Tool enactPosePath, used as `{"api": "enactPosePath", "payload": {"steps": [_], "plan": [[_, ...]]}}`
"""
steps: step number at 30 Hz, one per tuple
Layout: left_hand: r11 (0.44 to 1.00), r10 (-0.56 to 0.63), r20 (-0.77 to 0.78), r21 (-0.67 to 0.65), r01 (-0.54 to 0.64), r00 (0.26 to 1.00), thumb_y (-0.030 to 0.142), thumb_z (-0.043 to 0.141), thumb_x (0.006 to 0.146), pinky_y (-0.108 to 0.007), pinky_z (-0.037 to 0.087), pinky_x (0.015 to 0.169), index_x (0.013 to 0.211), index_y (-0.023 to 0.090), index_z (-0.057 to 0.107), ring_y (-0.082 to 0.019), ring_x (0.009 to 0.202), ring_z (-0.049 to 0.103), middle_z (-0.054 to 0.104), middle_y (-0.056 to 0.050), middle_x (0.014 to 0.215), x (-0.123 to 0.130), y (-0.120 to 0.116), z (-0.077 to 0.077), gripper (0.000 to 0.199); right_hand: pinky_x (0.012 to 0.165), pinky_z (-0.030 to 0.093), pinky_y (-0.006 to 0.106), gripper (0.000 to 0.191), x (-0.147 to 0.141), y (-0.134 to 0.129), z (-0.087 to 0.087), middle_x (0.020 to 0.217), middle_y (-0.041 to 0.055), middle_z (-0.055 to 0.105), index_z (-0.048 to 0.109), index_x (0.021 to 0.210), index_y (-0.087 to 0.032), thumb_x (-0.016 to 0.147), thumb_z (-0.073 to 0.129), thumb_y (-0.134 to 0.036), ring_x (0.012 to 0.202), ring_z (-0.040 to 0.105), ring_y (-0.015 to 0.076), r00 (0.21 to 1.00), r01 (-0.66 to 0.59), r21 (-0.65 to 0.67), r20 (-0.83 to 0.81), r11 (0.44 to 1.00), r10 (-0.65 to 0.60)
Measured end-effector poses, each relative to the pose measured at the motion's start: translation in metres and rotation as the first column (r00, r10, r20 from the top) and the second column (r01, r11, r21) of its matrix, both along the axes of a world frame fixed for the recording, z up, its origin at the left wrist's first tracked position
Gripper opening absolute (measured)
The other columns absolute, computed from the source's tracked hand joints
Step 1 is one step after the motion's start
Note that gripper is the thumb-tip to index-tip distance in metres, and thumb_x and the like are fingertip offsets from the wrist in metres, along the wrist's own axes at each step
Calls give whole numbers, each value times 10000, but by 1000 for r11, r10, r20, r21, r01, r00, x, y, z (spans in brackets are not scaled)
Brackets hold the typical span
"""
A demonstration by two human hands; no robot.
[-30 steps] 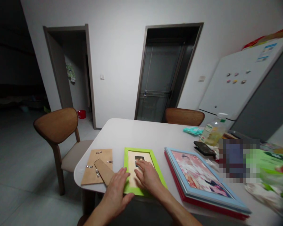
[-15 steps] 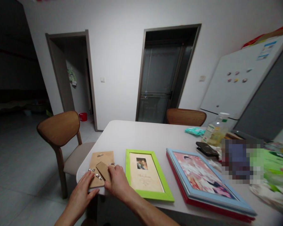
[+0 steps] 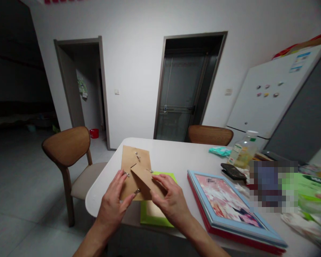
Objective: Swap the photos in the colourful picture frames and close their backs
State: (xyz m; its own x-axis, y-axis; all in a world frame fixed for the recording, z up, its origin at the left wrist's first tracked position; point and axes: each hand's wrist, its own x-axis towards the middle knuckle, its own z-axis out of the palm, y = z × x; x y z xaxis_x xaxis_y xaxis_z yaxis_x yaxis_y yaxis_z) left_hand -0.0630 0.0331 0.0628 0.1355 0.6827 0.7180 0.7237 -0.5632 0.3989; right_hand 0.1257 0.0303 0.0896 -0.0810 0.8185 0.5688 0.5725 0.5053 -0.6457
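A brown picture frame backing board point(image 3: 128, 160) with metal clips near its edges is raised, tilted, over the table. Its fold-out stand point(image 3: 146, 176) sticks up from the middle. My left hand point(image 3: 112, 201) grips the board's left edge, the thumb beside the lower clip point(image 3: 137, 191). With fingers closed, my right hand point(image 3: 172, 198) holds the board's right side around the stand; exactly where its fingertips press is partly hidden. Under the board lies a lime-green picture frame point(image 3: 155, 220), mostly covered; its lower edge and upper right corner show.
A light blue picture frame point(image 3: 246, 228) lies on a red one point(image 3: 203, 214) to the right. Beyond stand a bottle point(image 3: 242, 151), a black wallet-like item point(image 3: 233, 172) and a teal packet point(image 3: 219, 151). Wooden chairs point(image 3: 66, 146) flank the white table point(image 3: 171, 153).
Both hands have lifted the backing board off the table's left side and carried it right, over the green frame, which it now largely covers.
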Motion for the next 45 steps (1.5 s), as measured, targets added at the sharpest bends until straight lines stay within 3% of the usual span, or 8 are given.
{"api": "enactPosePath", "payload": {"steps": [3, 7, 13, 21, 25, 28, 33, 45], "plan": [[992, -58, 57, -106, 63, 997, 207, 565, 693, -395, 338, 964, 1177, 167, 389, -219, 1173, 358, 398, -111, 1278, 32, 3, -8, 516, 773, 431, 314, 274, 28, -2, -5, 924, 59, 556, 600, 895, -199, 625, 561, -221, 859, 524, 183, 999, 44, -44, 12, 998, -44], [955, -116, 71, -266, 131, 991, 113, 588, 619, -407, 335, 962, 1172, 114, 394, -233, 1164, 368, 400, -162, 1266, 64, 9, -42, 585, 762, 433, 300, 254, 57, -2, -29, 895, 65, 562, 627, 861, -184, 624, 550, -237, 828, 537, 183, 991, 106, -150, 99, 983, -92], [893, -170, -18, -426, 146, 985, 159, 607, 612, -470, 272, 976, 1177, 116, 397, -254, 1175, 348, 401, -165, 1264, 75, 9, -73, 605, 737, 429, 285, 268, 73, -1, -59, 855, 76, 566, 648, 878, -182, 656, 519, -260, 794, 543, 184, 980, 124, -267, 185, 956, -75], [841, -255, -200, -529, 115, 946, 292, 588, 682, -505, 196, 981, 1114, 147, 455, -253, 1226, 247, 362, -135, 1299, 71, -2, -66, 475, 760, 425, 270, 258, 67, 4, -79, 874, 83, 541, 628, 880, -153, 681, 478, -221, 808, 536, 167, 960, 132, -229, 274, 964, -66], [854, -289, -243, -503, 135, 926, 190, 580, 683, -478, 192, 990, 952, 177, 518, -217, 1223, 263, 412, -90, 1273, 66, -4, -68, 276, 795, 419, 303, 250, 68, 7, -95, 911, 94, 540, 613, 885, -152, 684, 479, -216, 864, 523, 185, 933, 172, -112, 337, 979, -126], [846, -302, -224, -512, 152, 927, 165, 559, 699, -457, 217, 989, 971, 182, 503, -198, 1195, 322, 462, -80, 1234, 61, -3, -67, 278, 790, 420, 327, 254, 68, 5, -100, 932, 103, 544, 606, 907, -162, 689, 494, -231, 883, 514, 201, 911, 182, -32, 380, 983, -157], [831, -306, -204, -534, 156, 930, 143, 577, 682, -459, 248, 975, 988, 180, 502, -214, 1181, 344, 482, -91, 1212, 57, -3, -62, 317, 813, 377, 380, 215, 62, 0, -94, 1000, 82, 530, 612, 900, -237, 735, 476, -221, 964, 458, 219, 857, 96, 46, 504, 994, -106], [866, -343, -105, -421, 271, 933, 137, 590, 678, -412, 322, 958, 1102, 170, 453, -213, 1144, 392, 522, -99, 1156, 50, 3, -80, 446, 873, 302, 396, 247, 53, -9, -82, 1132, 39, 470, 573, 987, -310, 761, 473, -299, 1070, 363, 219, 794, -113, -87, 591, 990, 142]]}}
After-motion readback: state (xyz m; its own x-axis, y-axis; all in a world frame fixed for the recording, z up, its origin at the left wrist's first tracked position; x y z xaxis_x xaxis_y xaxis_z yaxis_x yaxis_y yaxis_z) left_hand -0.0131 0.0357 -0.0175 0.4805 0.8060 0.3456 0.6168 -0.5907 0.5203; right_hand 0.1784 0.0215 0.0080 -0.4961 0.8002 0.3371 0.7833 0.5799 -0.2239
